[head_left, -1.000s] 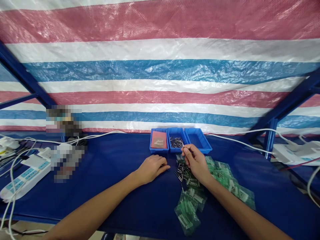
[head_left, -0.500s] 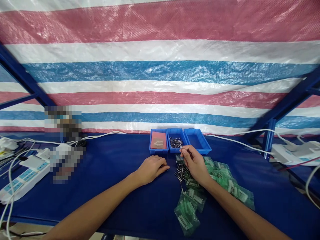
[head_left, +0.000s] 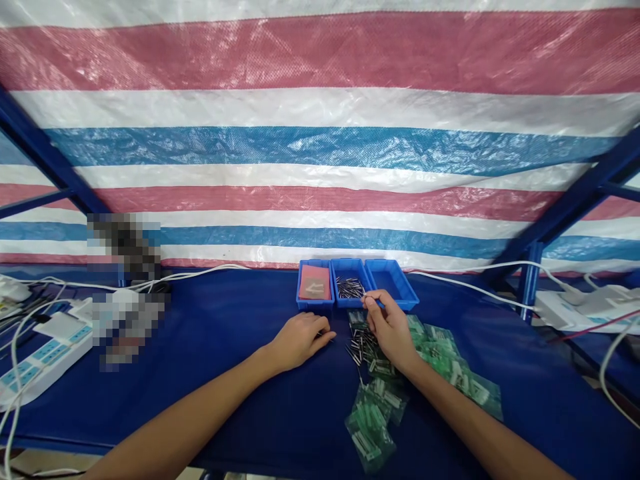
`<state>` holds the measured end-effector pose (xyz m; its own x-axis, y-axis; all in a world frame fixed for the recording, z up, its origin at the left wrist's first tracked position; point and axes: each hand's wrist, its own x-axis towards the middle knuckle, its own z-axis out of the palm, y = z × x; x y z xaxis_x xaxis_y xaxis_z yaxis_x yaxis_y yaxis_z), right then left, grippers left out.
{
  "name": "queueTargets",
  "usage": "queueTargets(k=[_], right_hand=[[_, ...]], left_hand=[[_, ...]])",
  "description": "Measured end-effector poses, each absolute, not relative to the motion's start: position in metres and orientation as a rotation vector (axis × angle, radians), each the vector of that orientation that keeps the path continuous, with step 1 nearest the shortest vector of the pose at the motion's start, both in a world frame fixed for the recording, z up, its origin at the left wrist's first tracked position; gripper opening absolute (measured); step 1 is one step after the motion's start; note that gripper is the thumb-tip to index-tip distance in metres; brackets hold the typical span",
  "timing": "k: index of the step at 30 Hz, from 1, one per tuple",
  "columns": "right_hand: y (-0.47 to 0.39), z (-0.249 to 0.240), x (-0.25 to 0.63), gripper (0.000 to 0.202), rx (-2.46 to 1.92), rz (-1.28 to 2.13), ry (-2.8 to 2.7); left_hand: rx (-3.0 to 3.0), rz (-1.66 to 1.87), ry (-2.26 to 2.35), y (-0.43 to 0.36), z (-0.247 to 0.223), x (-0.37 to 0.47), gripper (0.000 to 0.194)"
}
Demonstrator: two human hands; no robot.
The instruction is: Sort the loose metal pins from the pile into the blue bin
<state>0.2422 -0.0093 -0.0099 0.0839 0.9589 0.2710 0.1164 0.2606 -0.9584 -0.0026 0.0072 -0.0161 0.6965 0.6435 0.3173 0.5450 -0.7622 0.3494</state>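
My right hand point(head_left: 391, 328) is in a pinch at the front of the blue bins. A tiny bit of something shows at its fingertips, too small to name. Under and beside this hand lies a loose pile of thin dark metal rods point(head_left: 358, 347). The middle blue bin point(head_left: 345, 303), just beyond the fingertips, holds more slim metal rods point(head_left: 350, 288). My left hand point(head_left: 300, 341) rests on the table, left of the pile, its fingers loosely bent and thumb apart; nothing shows in it. Green-tinted plastic packets point(head_left: 370, 430) lie near the pile.
The left blue bin point(head_left: 315, 304) holds a pink piece and a clear packet; the right blue bin point(head_left: 393, 280) stands beside the middle one. More green packets point(head_left: 450, 363) spread to the right. Power strips point(head_left: 47, 360) and white cables flank the table. Behind hangs a striped sheet point(head_left: 320, 153).
The view has shifted slightly. My right hand stays in its pinch, its fingertips by the middle bin's front edge; my left hand has hardly moved.
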Motion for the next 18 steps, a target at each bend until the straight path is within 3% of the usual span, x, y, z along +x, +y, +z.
queueTargets(k=[9, 18], right_hand=[[-0.0125, -0.0059, 0.2407, 0.024, -1.138, 0.674, -1.482], [-0.0131, -0.0108, 0.2431, 0.028, -1.167, 0.797, -1.448]], left_hand=[[2.699, 0.611, 0.95, 0.0071, -0.015, -0.0028, 0.033], [2.693, 0.606, 0.949, 0.0067, -0.0142, -0.0024, 0.03]])
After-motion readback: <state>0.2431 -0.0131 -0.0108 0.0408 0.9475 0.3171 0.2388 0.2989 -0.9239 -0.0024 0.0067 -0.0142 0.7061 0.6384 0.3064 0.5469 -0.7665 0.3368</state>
